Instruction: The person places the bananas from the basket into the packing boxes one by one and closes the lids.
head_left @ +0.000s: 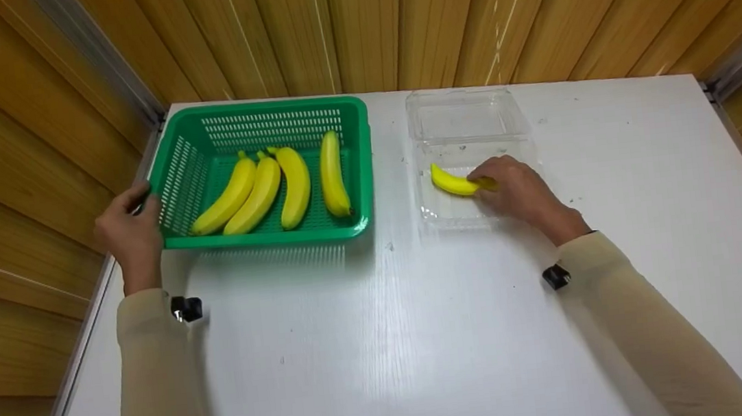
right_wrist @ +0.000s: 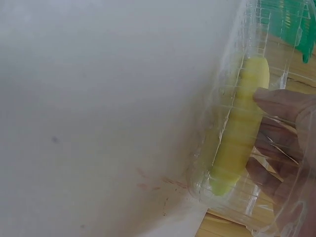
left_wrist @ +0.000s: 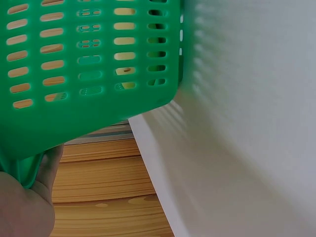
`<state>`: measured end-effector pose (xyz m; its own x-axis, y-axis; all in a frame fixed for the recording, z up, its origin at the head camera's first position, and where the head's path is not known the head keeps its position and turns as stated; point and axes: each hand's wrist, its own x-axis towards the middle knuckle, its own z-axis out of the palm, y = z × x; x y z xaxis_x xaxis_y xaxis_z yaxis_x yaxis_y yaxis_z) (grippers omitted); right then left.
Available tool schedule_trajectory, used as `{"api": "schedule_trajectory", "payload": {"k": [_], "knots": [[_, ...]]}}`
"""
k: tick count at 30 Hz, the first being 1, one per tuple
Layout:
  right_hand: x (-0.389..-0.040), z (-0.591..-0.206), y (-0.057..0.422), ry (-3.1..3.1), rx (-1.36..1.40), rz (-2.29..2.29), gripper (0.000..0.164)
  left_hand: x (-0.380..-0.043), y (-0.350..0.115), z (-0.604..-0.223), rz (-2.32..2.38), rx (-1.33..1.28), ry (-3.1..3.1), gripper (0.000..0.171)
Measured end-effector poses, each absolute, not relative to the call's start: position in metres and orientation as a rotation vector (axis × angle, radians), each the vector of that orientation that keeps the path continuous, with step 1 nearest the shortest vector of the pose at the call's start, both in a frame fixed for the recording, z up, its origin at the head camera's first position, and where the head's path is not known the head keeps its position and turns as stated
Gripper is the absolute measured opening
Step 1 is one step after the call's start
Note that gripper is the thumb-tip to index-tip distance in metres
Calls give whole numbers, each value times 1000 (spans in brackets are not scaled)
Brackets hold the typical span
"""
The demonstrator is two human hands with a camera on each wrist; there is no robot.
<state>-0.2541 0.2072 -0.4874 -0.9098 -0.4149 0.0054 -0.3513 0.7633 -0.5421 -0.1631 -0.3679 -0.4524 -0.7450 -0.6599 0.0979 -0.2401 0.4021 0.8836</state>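
My left hand (head_left: pixel 132 229) grips the left rim of a green plastic basket (head_left: pixel 271 238); the left wrist view shows its fingers hooked around the basket's edge (left_wrist: pixel 27 173). Several yellow bananas lie inside, among them one banana (head_left: pixel 334 174) apart at the right side. To the right, a clear plastic clamshell box (head_left: pixel 437 209) stands with its lid (head_left: pixel 465 115) folded back. Inside it, my right hand (head_left: pixel 517 191) pinches a small yellow banana (head_left: pixel 451 182) by its right end. Through the box wall in the right wrist view, thumb and fingertips are at the banana (right_wrist: pixel 242 128).
Both containers stand near the back edge of a white table (head_left: pixel 372 346). Wood-patterned panels (head_left: pixel 365 22) rise behind it, with more along the left and right sides. A gap separates the basket from the clear box.
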Motion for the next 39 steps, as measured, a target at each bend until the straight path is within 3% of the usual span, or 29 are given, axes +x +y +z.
{"api": "schedule_trajectory", "payload": {"k": [12,39], "knots": [[-253,-473,203,2868,-628,-890,35,-166,-369,-454,-1306,804,-2225,35],[-249,-427,124,2818,-1125,-1105,31,-164,-368,-449,-1224,719,-2324,35]]}}
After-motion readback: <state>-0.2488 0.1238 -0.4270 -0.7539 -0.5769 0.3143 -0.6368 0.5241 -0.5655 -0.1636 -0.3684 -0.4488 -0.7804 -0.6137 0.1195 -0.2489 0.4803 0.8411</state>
